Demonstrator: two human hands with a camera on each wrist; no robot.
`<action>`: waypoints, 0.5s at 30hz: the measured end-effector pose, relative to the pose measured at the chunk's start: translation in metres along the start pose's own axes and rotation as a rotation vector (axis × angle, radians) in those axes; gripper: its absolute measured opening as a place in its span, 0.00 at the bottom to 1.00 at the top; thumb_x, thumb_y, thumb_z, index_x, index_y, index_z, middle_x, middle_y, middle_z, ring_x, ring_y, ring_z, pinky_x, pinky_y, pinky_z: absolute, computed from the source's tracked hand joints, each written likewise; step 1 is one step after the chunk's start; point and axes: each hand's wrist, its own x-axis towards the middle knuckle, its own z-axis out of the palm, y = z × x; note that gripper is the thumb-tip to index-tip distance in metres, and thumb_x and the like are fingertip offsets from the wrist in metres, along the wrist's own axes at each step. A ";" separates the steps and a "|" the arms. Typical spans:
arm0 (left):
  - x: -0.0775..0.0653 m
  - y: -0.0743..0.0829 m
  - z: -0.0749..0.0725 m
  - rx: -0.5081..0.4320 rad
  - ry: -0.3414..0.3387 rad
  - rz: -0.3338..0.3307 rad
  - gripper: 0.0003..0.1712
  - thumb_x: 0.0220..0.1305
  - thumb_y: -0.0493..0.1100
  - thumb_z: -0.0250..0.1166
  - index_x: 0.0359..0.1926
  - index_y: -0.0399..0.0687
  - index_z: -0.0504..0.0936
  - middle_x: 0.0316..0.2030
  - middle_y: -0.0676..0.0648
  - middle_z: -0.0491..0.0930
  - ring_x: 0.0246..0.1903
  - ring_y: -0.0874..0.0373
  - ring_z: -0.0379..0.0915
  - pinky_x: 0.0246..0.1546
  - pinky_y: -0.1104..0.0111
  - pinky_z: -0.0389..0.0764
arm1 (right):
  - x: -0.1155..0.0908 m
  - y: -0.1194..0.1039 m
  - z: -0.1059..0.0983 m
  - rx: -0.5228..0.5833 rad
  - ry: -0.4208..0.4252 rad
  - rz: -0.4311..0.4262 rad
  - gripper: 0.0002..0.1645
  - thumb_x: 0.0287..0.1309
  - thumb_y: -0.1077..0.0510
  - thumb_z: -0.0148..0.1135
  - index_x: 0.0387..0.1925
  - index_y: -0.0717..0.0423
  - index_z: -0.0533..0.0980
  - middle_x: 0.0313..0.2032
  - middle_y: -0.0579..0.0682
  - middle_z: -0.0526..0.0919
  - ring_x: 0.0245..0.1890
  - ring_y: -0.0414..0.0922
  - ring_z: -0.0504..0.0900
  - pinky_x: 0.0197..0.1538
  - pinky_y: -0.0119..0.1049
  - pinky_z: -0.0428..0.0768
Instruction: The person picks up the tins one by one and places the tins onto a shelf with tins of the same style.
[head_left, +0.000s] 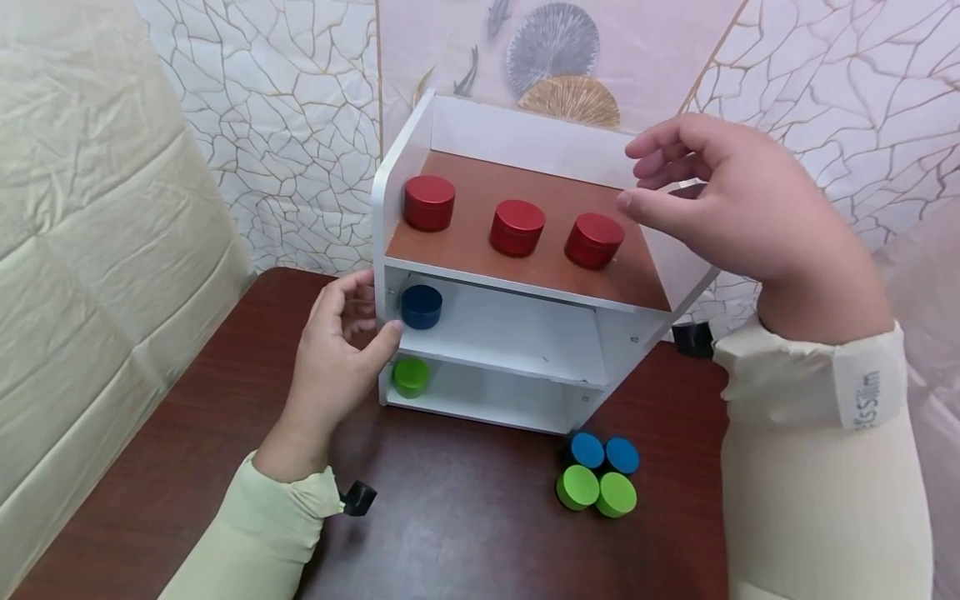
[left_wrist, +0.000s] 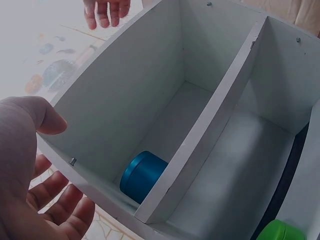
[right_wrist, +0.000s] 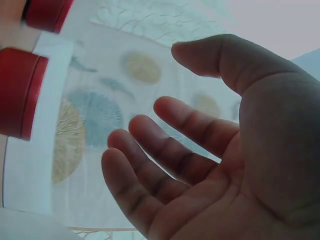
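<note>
Three red round tins [head_left: 430, 203] [head_left: 517, 227] [head_left: 594, 241] stand in a row on the brown top of a small white shelf unit [head_left: 487, 283]. A dark blue tin [head_left: 422, 307] sits at the left of the middle level, and a green one [head_left: 411, 377] at the left of the bottom level. My left hand [head_left: 337, 346] is at the unit's left side, loosely bent, its thumb by the front edge; whether it touches is unclear. Above the top's right end hovers my right hand [head_left: 720, 192], fingers relaxed, nothing in it.
Two blue tins [head_left: 587, 451] [head_left: 622, 456] and two green tins [head_left: 577, 487] [head_left: 617, 495] are grouped on the dark wooden table [head_left: 465, 517], just before the unit's right front corner. A patterned wall covering [head_left: 285, 125] rises behind, and cream cloth [head_left: 82, 250] hangs at left.
</note>
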 end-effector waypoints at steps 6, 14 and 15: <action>0.000 0.000 -0.001 -0.004 -0.001 0.005 0.37 0.72 0.42 0.75 0.78 0.51 0.74 0.64 0.47 0.77 0.61 0.57 0.76 0.60 0.75 0.82 | -0.029 -0.005 0.001 0.143 0.147 -0.017 0.26 0.69 0.48 0.79 0.65 0.41 0.82 0.55 0.38 0.86 0.51 0.31 0.86 0.49 0.13 0.78; 0.000 -0.002 0.000 -0.009 0.004 0.012 0.37 0.72 0.42 0.75 0.78 0.51 0.74 0.64 0.48 0.77 0.60 0.58 0.76 0.60 0.75 0.82 | -0.062 -0.010 0.010 0.321 0.249 -0.165 0.26 0.65 0.66 0.78 0.63 0.53 0.85 0.54 0.47 0.87 0.47 0.39 0.90 0.55 0.17 0.85; 0.000 -0.002 0.001 -0.010 0.003 0.011 0.37 0.72 0.42 0.75 0.78 0.51 0.74 0.64 0.48 0.77 0.60 0.58 0.76 0.60 0.75 0.82 | -0.065 -0.011 0.012 0.321 0.255 -0.174 0.26 0.65 0.66 0.78 0.64 0.54 0.84 0.54 0.47 0.87 0.47 0.39 0.90 0.55 0.17 0.85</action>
